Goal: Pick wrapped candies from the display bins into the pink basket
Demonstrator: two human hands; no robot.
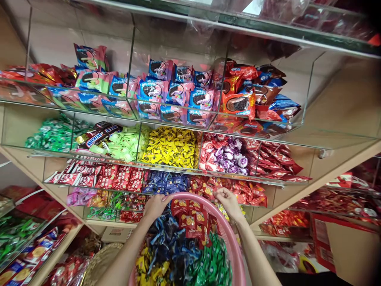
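Pink basket: this tub (234, 240) is held right up against the candy shelves, mouth facing up; probably kept that close so nothing has to be carried far.
Left grip: closed over the far rim, left of centre (157, 204), thumb and fingers wrapped on the edge. The tub is likely being steadied from there.
Right grip: fingers curled mostly shut (228, 203), just past the rim by the lower bins. Whether anything is pinched in it, or the rim is touched, can't be told.
Basket contents: sorts are bunched in patches, red packets (190, 219) at the far side, dark blue wrappers (168, 240) in the middle, green wrappers (212, 264) and yellow wrappers (150, 272) nearer.
Glass dividers: each sort seems to be kept apart by these (131, 59); cookie packs (153, 90) are stacked up top, Snickers bars (95, 137) and yellow sweets (169, 147) below.
In the way: the lowest bins are partly blocked by the tub and both forearms.
Round the edges: a woven basket (101, 264) is tucked low left, a cardboard box (354, 250) is seen low right.
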